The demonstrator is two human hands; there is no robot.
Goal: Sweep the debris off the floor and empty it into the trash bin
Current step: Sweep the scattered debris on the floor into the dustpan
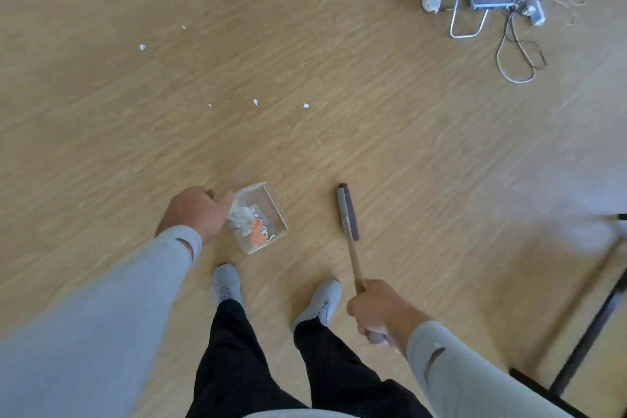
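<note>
My left hand (195, 212) grips the back of a clear plastic dustpan (271, 195), held above the wooden floor. White scraps and an orange piece (256, 236) lie inside it. My right hand (378, 310) grips the wooden handle of a hand brush (347, 212), whose dark bristles point away from me, right of the dustpan. Several small white debris bits lie on the floor ahead: one (305, 105), another (255, 102), and a third (142, 47) further left. No trash bin is in view.
My two feet in grey shoes (227, 283) stand just below the dustpan. At the top right a person sits by a metal-framed chair (464, 24) with a tablet and tangled cables (519, 54). Dark table legs (590, 329) stand at the right edge.
</note>
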